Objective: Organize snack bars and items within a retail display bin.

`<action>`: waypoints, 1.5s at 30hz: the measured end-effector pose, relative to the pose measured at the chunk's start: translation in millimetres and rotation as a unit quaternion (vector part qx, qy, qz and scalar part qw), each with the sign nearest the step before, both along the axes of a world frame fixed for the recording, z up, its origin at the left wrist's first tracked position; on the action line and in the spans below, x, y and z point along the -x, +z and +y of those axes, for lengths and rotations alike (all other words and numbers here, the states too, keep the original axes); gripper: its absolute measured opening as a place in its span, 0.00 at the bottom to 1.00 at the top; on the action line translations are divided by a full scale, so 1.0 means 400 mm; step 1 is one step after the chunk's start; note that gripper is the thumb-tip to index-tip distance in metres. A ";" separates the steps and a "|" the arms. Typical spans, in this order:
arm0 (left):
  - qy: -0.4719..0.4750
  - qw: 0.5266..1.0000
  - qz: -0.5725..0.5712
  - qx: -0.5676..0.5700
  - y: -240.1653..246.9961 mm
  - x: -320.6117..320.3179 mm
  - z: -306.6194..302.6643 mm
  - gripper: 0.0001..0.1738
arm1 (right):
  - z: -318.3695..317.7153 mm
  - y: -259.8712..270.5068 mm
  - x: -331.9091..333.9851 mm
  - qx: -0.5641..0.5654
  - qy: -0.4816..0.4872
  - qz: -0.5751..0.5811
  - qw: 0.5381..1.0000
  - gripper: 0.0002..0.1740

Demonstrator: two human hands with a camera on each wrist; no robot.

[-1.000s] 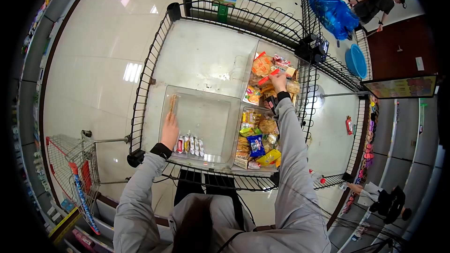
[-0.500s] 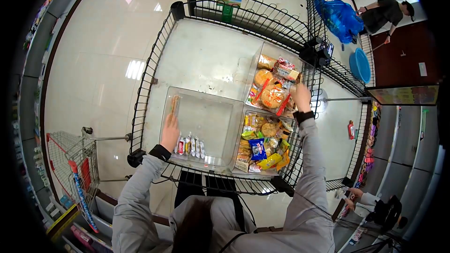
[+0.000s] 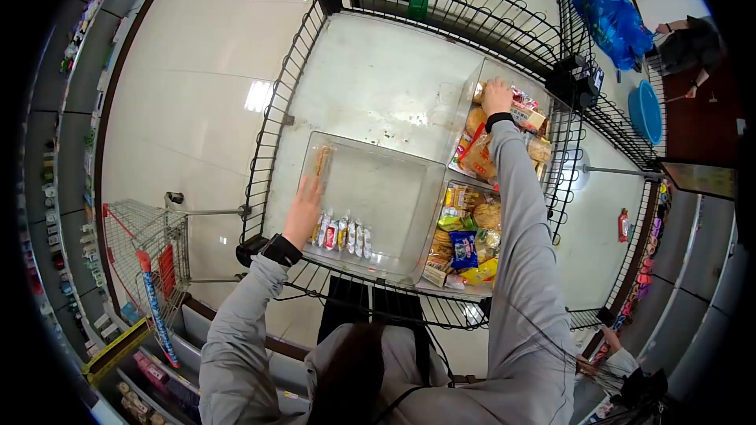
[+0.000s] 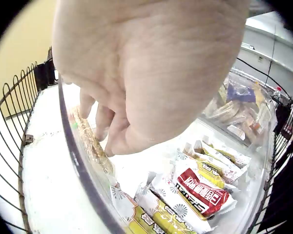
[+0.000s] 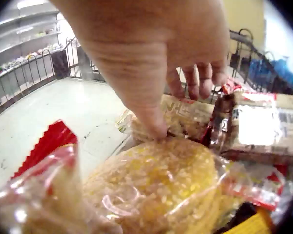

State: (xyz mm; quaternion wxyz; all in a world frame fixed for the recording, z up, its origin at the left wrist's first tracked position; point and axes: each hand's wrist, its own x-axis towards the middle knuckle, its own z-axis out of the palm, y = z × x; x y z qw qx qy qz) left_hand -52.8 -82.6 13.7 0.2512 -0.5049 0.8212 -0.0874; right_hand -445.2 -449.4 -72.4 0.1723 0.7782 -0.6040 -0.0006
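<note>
My left hand (image 3: 303, 212) is at the left wall of a large clear bin (image 3: 378, 148). Its fingertips are right beside a long wrapped snack stick (image 4: 94, 141) lying along that wall. Several small white-and-yellow wrapped snacks (image 4: 205, 170), one with a red label, stand in a row near its palm. My right hand (image 3: 498, 98) reaches into the far right bin (image 3: 472, 83) of packaged snacks. Its thumb touches a clear-wrapped snack packet (image 5: 185, 117), with the other fingers spaced along the far side. A round wrapped rice cracker (image 5: 156, 180) lies just below the thumb.
A near right bin (image 3: 425, 287) holds mixed snacks, including a blue packet (image 3: 465, 249). Black wire rails (image 3: 272, 134) surround the white tabletop (image 3: 370, 71). A shopping cart (image 3: 150, 244) stands at left. Beyond the right rail are a blue basin (image 3: 646, 114) and people.
My right hand has left a red-edged cracker packet, which lies in the bin, and moved to that bin's far left corner. My left hand stays by the stick. The head view has shifted.
</note>
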 end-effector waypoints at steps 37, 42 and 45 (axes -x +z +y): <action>-0.025 1.000 0.015 0.002 0.001 -0.007 0.023 0.21 | 0.561 0.533 -0.220 -0.435 0.020 -0.630 0.643 0.27; -0.045 0.998 0.042 0.015 -0.028 -0.027 0.025 0.20 | 0.667 0.246 -0.477 -0.523 0.053 -0.627 0.575 0.18; -0.056 0.997 0.042 0.015 -0.006 -0.023 0.019 0.20 | 0.644 0.110 -0.551 -0.596 -0.037 -0.604 0.528 0.14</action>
